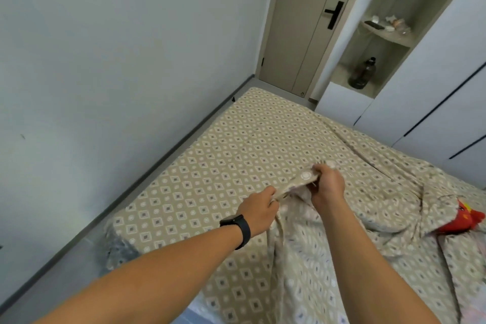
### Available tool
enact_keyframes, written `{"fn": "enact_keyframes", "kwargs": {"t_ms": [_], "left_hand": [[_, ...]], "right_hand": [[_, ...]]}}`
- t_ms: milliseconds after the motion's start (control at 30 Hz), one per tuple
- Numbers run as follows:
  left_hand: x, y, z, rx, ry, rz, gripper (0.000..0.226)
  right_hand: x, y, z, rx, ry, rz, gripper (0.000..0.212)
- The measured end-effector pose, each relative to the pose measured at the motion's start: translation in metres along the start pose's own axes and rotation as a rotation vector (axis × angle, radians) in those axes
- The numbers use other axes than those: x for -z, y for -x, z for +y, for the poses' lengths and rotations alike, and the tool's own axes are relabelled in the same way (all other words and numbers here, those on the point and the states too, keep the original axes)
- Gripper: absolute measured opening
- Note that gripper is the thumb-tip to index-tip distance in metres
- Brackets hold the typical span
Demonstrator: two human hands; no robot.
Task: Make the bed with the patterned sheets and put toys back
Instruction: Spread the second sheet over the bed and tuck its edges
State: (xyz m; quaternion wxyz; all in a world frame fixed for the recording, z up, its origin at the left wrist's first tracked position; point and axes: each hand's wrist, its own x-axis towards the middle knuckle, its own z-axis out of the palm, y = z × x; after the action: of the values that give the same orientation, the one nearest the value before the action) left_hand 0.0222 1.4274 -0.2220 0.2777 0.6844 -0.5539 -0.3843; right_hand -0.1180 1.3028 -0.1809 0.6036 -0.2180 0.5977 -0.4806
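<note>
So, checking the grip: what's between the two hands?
In the head view, a taut edge of the patterned cover spans from the left hand to the right hand; both pinch it.

You see a beige sheet patterned with white-edged diamonds and dots mid-frame, a red toy lower right, and a black wristband.

Both bare forearms reach forward, close together. The left hand, with a black band on its wrist, has its fingers curled in a pinch. The right hand, a little further forward, is also closed in a grip, knuckles up.
</note>
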Motion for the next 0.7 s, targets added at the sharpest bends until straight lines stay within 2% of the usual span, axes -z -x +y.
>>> {"fn": "enact_keyframes", "kwargs": {"t_ms": [100, 200, 267, 400, 500, 567, 633, 700], "left_hand": [[0.051, -0.011, -0.043, 0.045, 0.103, 0.024, 0.016], [0.127, -0.017, -0.105, 0.133, 0.216, 0.063, 0.015], [0.186, -0.013, -0.164, 0.215, 0.272, 0.111, 0.018], [0.284, 0.030, -0.278, 0.404, 0.242, 0.106, 0.023], [0.318, 0.048, -0.358, 0.557, 0.150, 0.023, 0.020], [0.325, 0.047, -0.404, 0.620, 0.111, -0.012, 0.031], [0.333, 0.047, -0.406, 0.598, 0.117, 0.028, 0.030], [0.344, 0.049, -0.390, 0.547, 0.229, 0.100, 0.027]], "right_hand": [[-0.091, 0.005, 0.020, 0.063, 0.057, -0.070, 0.031], [-0.216, 0.031, 0.066, 0.128, 0.209, -0.198, 0.011], [-0.304, 0.062, 0.114, 0.170, 0.364, -0.297, 0.012], [-0.415, 0.124, 0.203, 0.032, 0.541, -0.581, 0.019], [-0.446, 0.149, 0.242, -0.079, 0.622, -0.725, 0.018], [-0.457, 0.157, 0.263, -0.124, 0.693, -0.745, 0.017], [-0.458, 0.161, 0.281, -0.148, 0.769, -0.733, 0.021], [-0.456, 0.166, 0.298, -0.148, 0.830, -0.727, 0.021]]}}
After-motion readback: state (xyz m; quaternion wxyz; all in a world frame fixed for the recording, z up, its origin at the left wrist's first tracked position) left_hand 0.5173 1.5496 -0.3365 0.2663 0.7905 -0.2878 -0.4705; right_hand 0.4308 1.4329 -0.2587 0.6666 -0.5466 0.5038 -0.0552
